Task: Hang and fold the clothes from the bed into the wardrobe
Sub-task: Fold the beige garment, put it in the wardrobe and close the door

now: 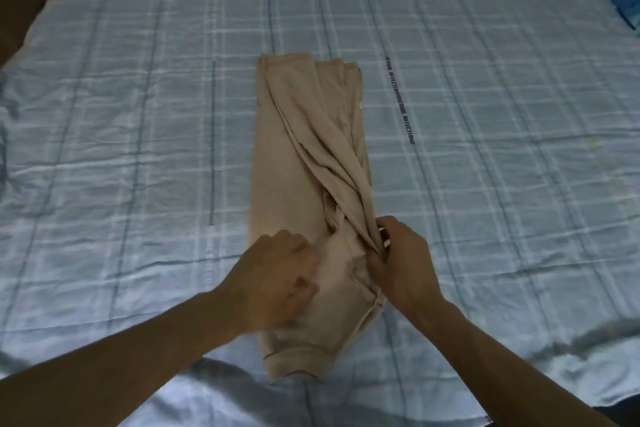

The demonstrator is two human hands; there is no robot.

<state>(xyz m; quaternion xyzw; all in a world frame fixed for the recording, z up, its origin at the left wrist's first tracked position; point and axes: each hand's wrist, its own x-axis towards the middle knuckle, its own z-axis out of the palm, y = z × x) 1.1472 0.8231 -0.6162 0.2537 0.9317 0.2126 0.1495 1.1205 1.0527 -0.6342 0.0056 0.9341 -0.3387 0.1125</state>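
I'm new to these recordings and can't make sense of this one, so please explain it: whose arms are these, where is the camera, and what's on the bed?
There is no machine here. A person wears one wide-angle camera on the head, looking forward and down, so the two bare arms coming in from the bottom are their own. A beige garment lies folded into a long strip on a light blue checked bedsheet. The right hand pinches a bunched fold at the strip's right edge, at the end nearer the person. The left hand lies on the garment beside it. It is blurred, so I cannot tell whether it presses the cloth or has a grip on it.
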